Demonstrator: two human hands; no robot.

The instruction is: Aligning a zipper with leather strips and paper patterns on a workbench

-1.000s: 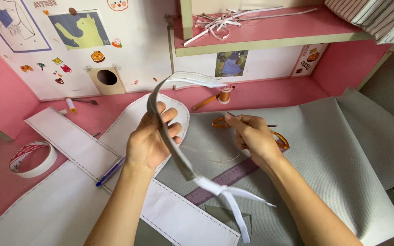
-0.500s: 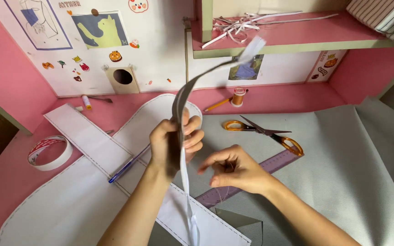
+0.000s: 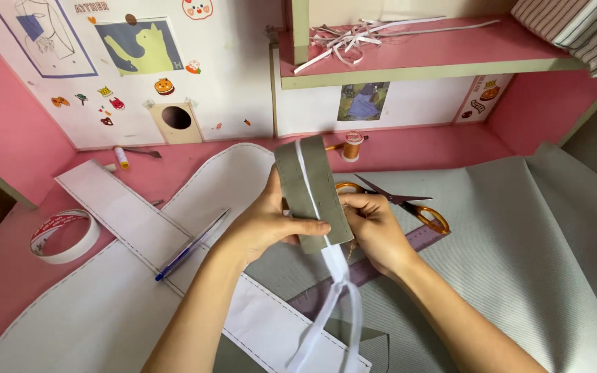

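Head view, single frame. Item: grey fabric strip, folded over on itself and held upright above a pink desk, with a white tape running along its middle and hanging loose below in two tails.

Left hand: closed in a pinch, thumb across the lower front of the strip, fingers behind it. Right hand: fingers curled and pressed together at the strip's lower right edge, gripping it where the tape leaves; the fingertips themselves are partly hidden behind the strip.

Handling, as judged: light; soft but with some body, since the folded length stands without drooping; not fragile. The cloth surface looks matt and unlikely to slip. The tape is thin and limp, likely to twist or slide off centre, so the best hold is at the fold's lower end, pinning strip and tape together, as both hands do now.

Surroundings: white paper pattern with dashed edges lying flat under the left forearm; blue pen on it; orange-handled scissors just behind the right hand; purple ruler beneath the right wrist; large grey cloth spread to the right; roll of tape at far left; thread spool by the back wall; paper offcuts on a shelf.
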